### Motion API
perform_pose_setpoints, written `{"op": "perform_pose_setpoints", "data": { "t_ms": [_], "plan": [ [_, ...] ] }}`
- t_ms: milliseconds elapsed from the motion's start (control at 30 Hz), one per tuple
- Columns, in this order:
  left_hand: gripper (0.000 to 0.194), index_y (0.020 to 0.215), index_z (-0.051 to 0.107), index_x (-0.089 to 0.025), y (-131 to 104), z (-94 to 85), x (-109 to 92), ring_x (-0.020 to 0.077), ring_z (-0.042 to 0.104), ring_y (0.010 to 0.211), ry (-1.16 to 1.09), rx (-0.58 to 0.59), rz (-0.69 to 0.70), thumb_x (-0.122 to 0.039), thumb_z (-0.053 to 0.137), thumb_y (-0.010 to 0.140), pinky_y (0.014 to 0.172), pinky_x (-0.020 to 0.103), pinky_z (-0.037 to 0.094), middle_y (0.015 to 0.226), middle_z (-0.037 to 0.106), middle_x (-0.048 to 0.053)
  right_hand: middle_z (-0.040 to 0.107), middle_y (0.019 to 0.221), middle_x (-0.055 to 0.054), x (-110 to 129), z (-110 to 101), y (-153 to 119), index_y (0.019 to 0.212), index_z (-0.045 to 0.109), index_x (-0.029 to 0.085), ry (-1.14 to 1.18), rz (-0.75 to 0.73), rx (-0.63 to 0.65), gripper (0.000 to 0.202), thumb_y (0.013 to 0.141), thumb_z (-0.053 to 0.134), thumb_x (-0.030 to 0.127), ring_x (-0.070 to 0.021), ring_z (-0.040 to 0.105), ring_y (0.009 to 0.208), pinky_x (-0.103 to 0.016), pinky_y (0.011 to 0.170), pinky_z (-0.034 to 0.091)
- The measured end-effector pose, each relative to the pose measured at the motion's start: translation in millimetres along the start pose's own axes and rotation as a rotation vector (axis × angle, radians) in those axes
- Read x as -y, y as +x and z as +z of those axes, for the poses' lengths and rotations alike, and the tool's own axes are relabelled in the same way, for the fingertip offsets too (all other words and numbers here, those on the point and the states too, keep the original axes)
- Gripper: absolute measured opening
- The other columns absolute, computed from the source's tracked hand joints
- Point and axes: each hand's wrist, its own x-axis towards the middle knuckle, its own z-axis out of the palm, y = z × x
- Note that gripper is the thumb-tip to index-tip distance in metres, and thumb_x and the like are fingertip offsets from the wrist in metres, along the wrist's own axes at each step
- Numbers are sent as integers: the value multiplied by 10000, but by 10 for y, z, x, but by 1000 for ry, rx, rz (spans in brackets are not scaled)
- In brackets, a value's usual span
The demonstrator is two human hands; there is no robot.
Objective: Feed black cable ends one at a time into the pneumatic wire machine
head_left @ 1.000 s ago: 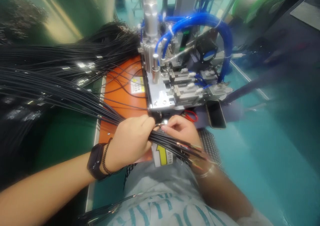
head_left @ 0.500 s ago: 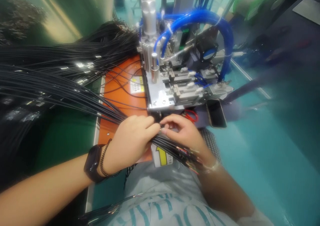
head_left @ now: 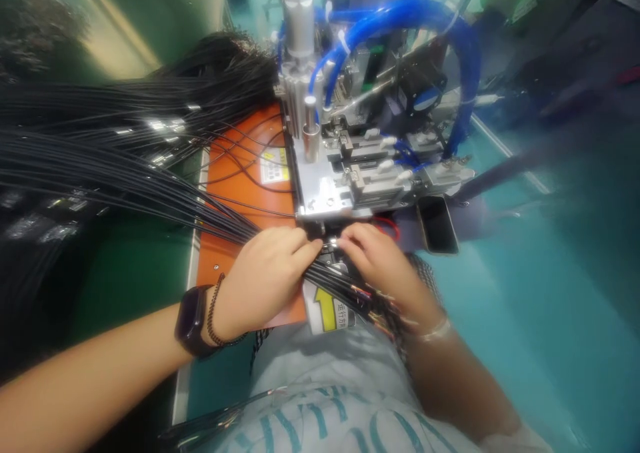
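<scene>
My left hand is closed around a bundle of black cables, whose cut ends with bare coloured wires fan out below my right wrist. Just right of its thumb, my right hand pinches at a small shiny spot in front of the metal machine. What lies between those fingertips is too small to make out. Beneath the cables sits a white label with a yellow arrow.
More black cables hang in a thick mass at the left, some crossing the orange plate. Blue air hoses arch over the machine. A phone rests at its right. Further cable ends lie near my lap.
My right hand has shifted right, opening a gap from my left thumb, and its fingers have drawn together. My left hand keeps its grip on the cables. The view has tilted slightly.
</scene>
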Motion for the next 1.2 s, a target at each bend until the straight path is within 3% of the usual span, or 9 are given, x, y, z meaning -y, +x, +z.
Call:
{"op": "perform_pose_setpoints", "data": {
  "t_ms": [133,333,533,767,933,1200],
  "plan": [
    [334,1149,575,-210,28,-1,2,180,477,745,-14,45,-3,-124,371,898,670,319,383,820,557,34,631,848,-15,-10,-17,7,813,565,194,35,19,61,168,933,468,260,-174,568,847,-280,754,408],
    [346,1169,562,-190,9,-35,-16,190,470,756,7,58,13,-120,362,895,669,327,376,844,556,45,622,897,-12,-14,-68,-14,867,569,198,97,-55,91,157,943,434,218,-155,566,881,-260,789,411],
    [352,1185,547,-194,-16,-65,-31,194,457,752,36,104,4,-119,371,889,661,336,367,847,541,39,617,804,20,-42,-1,-35,814,570,203,219,22,37,157,926,462,217,-131,578,773,-242,711,418],
    [341,1190,540,-205,14,-67,-51,199,431,721,102,166,12,-153,399,884,636,346,350,834,512,37,638,821,13,-92,78,-49,826,591,196,212,-62,-43,132,907,487,200,-129,581,795,-231,735,419],
    [433,1298,468,-233,10,-62,-69,202,433,744,147,188,23,-171,451,870,658,349,358,868,516,39,615,733,29,-73,107,-49,785,585,194,249,16,-83,150,901,490,202,-109,564,692,-213,646,410],
    [484,1337,441,-215,4,-66,-73,204,430,759,159,200,41,-180,474,856,659,346,356,894,509,50,558,687,33,-39,135,-28,741,518,191,246,24,-91,197,920,440,216,-103,514,650,-210,611,382]
  ]
}}
